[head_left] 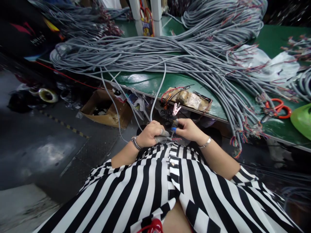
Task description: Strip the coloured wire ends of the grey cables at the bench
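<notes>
My left hand [153, 133], with grey coverings on thumb and finger, is closed on the end of a grey cable [159, 89] that arcs down from the table edge. Thin reddish wires [176, 139] fan out beside its fingertips. Just to the right, my right hand [188, 129] is pinched, with a grey covering and a blue band on its fingers; whatever lies between the fingertips is too small to make out. A pink clothespin [176, 109] stands just above the hands, at a wooden board [191, 99] with taped parts and black and red wires.
A large bundle of grey cables [116, 53] lies across the green table [136, 80]. Orange-handled scissors [278, 108] and a green object [302, 119] are at the right. Below the table edge at left stands a cardboard box [107, 118]. Tools stand by a white post [156, 16].
</notes>
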The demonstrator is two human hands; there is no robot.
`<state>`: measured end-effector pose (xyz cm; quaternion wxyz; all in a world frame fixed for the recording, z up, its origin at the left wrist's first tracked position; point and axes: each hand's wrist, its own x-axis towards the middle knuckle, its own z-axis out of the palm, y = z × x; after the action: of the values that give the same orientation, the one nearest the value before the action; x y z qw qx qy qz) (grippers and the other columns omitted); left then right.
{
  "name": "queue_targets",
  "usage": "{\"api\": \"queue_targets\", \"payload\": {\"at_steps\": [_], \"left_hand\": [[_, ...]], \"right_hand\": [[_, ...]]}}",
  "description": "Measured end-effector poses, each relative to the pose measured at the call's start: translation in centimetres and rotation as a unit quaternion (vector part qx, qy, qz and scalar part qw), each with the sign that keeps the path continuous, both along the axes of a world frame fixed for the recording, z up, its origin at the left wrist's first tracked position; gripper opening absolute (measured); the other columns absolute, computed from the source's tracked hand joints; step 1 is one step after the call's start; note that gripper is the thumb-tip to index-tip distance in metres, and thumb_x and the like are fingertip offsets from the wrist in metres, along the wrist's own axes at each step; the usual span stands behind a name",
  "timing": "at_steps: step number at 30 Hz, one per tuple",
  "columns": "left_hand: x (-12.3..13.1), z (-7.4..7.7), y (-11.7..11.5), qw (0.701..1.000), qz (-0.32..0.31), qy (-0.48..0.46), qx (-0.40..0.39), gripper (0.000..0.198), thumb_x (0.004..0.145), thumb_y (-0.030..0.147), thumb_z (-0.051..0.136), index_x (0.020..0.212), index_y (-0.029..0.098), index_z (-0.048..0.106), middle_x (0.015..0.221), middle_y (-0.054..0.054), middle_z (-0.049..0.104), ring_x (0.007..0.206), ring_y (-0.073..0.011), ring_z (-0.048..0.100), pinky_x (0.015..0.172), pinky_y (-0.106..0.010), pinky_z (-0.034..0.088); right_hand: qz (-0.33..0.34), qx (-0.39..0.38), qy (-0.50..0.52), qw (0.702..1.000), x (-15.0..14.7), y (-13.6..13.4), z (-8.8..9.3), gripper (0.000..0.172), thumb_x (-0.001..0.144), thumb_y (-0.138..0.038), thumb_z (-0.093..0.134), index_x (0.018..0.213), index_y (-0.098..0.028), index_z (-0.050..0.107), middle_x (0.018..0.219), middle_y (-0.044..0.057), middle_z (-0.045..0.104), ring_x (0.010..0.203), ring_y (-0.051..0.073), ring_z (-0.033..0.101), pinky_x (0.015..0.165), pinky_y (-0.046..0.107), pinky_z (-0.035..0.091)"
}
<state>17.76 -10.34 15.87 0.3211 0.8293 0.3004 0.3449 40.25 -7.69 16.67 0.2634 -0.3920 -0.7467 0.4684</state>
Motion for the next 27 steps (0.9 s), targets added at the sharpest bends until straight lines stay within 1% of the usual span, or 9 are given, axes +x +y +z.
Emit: {"api": "queue_targets", "payload": {"at_steps": [4, 7, 9, 11, 13, 16, 19, 23, 27], "left_hand": [[-0.2, -0.4, -0.4, 0.995, 0.043, -0.089, -0.034, 0.014, 0.076, 0.03, 0.072, 0.086, 0.021, 0.073, 0.077, -0.005, 0.068, 0.072, -0.0151, 0.061, 0.076, -0.03, 0.042], [-0.4, -0.9, -0.6, 0.981, 0.064, -0.151, -0.105, 0.014, 0.079, 0.03, 0.069, 0.087, 0.018, 0.071, 0.078, -0.005, 0.066, 0.073, -0.0143, 0.06, 0.072, -0.027, 0.046], [-0.5, -1.1, -0.6, 0.969, 0.067, -0.179, -0.158, 0.018, 0.079, 0.032, 0.069, 0.086, 0.016, 0.07, 0.079, -0.005, 0.065, 0.073, -0.0142, 0.06, 0.07, -0.026, 0.047], [-0.4, -1.1, -0.6, 0.962, 0.058, -0.182, -0.194, 0.022, 0.078, 0.035, 0.069, 0.085, 0.014, 0.069, 0.081, -0.006, 0.064, 0.074, -0.0145, 0.06, 0.07, -0.026, 0.049], [-0.4, -0.9, -0.5, 0.962, 0.041, -0.173, -0.208, 0.025, 0.076, 0.037, 0.071, 0.082, 0.013, 0.069, 0.082, -0.007, 0.063, 0.075, -0.0152, 0.06, 0.071, -0.027, 0.05], [-0.6, -0.4, -0.6, 0.959, 0.014, -0.167, -0.23, 0.028, 0.076, 0.04, 0.07, 0.08, 0.012, 0.068, 0.078, -0.006, 0.062, 0.069, -0.0147, 0.061, 0.066, -0.026, 0.05], [-1.1, 0.0, -0.5, 0.956, -0.002, -0.15, -0.252, 0.03, 0.079, 0.041, 0.067, 0.084, 0.012, 0.067, 0.07, -0.005, 0.062, 0.062, -0.0135, 0.059, 0.061, -0.025, 0.049], [-1.4, 0.3, 0.1, 0.962, -0.024, -0.111, -0.246, 0.033, 0.078, 0.044, 0.066, 0.09, 0.013, 0.069, 0.074, -0.007, 0.065, 0.06, -0.0134, 0.059, 0.057, -0.025, 0.047], [-1.3, 1.1, 1.3, 0.992, -0.056, 0.003, -0.112, 0.024, 0.078, 0.042, 0.067, 0.081, 0.018, 0.073, 0.068, -0.006, 0.065, 0.065, -0.015, 0.057, 0.072, -0.03, 0.044]], "right_hand": [[-0.114, -0.042, 0.149, 0.981, -0.1, -1.0, -0.9, 0.019, 0.078, -0.035, 0.063, 0.075, -0.016, 0.062, 0.069, 0.0, 0.06, 0.063, 0.011, 0.051, 0.06, 0.025, 0.044], [-0.155, -0.052, 0.247, 0.955, -0.1, -2.2, -1.2, 0.022, 0.077, -0.04, 0.067, 0.08, -0.018, 0.064, 0.075, 0.002, 0.064, 0.068, 0.013, 0.056, 0.064, 0.027, 0.049], [-0.132, -0.048, 0.268, 0.953, -0.4, -2.8, -1.0, 0.028, 0.077, -0.041, 0.068, 0.097, -0.02, 0.065, 0.09, 0.005, 0.067, 0.075, 0.015, 0.06, 0.068, 0.029, 0.052], [-0.073, -0.033, 0.257, 0.963, -0.9, -3.1, -0.6, 0.044, 0.08, -0.041, 0.066, 0.118, -0.023, 0.058, 0.109, 0.008, 0.067, 0.082, 0.016, 0.063, 0.07, 0.03, 0.054], [-0.003, 0.024, 0.223, 0.975, -1.4, -3.1, 0.0, 0.047, 0.083, -0.038, 0.062, 0.127, -0.023, 0.053, 0.116, 0.01, 0.065, 0.09, 0.018, 0.064, 0.077, 0.032, 0.054], [0.028, 0.157, 0.158, 0.974, -1.7, -2.8, 0.8, 0.026, 0.087, -0.029, 0.058, 0.111, -0.022, 0.065, 0.104, 0.008, 0.069, 0.093, 0.018, 0.065, 0.084, 0.032, 0.052], [0.015, 0.202, 0.124, 0.971, -1.5, -2.3, 1.1, 0.017, 0.09, -0.028, 0.053, 0.092, -0.021, 0.069, 0.089, 0.006, 0.068, 0.08, 0.015, 0.064, 0.074, 0.029, 0.052], [0.065, 0.119, 0.117, 0.984, -1.1, -1.9, 0.3, 0.024, 0.091, -0.036, 0.05, 0.088, -0.018, 0.065, 0.079, 0.004, 0.064, 0.069, 0.013, 0.057, 0.065, 0.026, 0.049], [0.061, -0.027, 0.121, 0.99, -1.3, -1.6, -0.6, 0.036, 0.089, -0.049, 0.05, 0.076, -0.017, 0.056, 0.067, 0.0, 0.054, 0.06, 0.01, 0.047, 0.056, 0.022, 0.041]]}}
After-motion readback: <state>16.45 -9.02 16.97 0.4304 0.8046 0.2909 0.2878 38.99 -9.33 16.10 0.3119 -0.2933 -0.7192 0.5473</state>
